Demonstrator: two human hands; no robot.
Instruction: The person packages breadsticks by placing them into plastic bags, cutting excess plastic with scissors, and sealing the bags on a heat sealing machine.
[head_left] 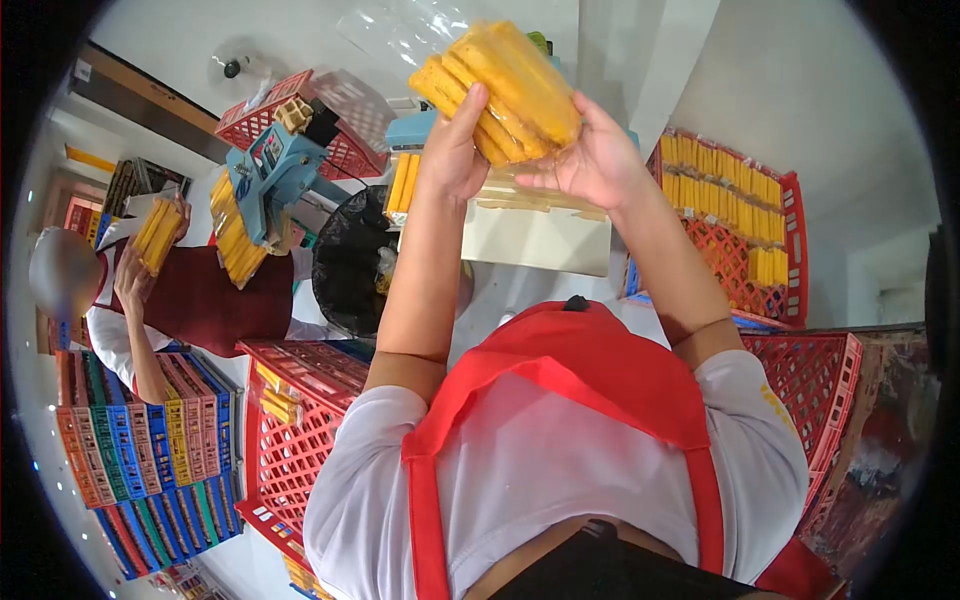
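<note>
The left hand (590,160) and right hand (458,145) are clamping their fingers on opposite sides of a clear bag of yellow sticks (505,90), holding it above the white box (540,238).

The bag of yellow sticks (505,90) hides most of the left hand's (455,155) fingers. The left forearm (420,270) covers part of the black-lined bin (348,265). Print on the blue machine (275,170) is too small to read. The right sleeve (750,420) partly hides a red crate (815,385).

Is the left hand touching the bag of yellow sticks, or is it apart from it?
Touching: in the head view, the left hand lays its thumb over the bag.
</note>
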